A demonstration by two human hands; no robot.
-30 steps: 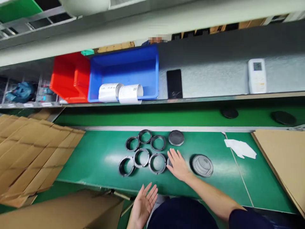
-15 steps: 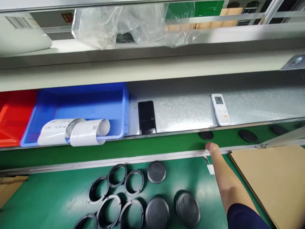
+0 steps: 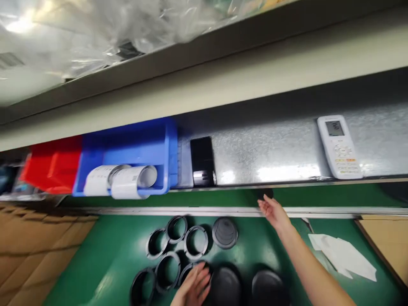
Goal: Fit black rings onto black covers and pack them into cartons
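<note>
My right hand (image 3: 271,211) reaches over the white rail, fingers stretched out and nothing seen in them. Its fingertips are close to a round black disc (image 3: 265,193) half hidden below the shelf edge; whether they touch is unclear. My left hand (image 3: 194,285) enters at the bottom, palm up and fingers loosely spread, beside the black rings. Several black rings (image 3: 167,272) stand grouped on the green table (image 3: 111,263). Right of them lie round black lids, one at the back (image 3: 225,232) and two in front (image 3: 225,287), partly cut off by the frame.
A metal shelf (image 3: 255,148) overhangs the table, bearing a phone (image 3: 203,161), a white remote control (image 3: 340,146), a blue bin (image 3: 134,144) with label rolls (image 3: 127,182) and a red bin (image 3: 54,165). Cardboard (image 3: 38,255) is at left, white papers (image 3: 344,255) at right.
The view has shifted and come closer. My left hand has come into view by the rings. My right hand now reaches towards the disc under the shelf, and white papers show beside my arm.
</note>
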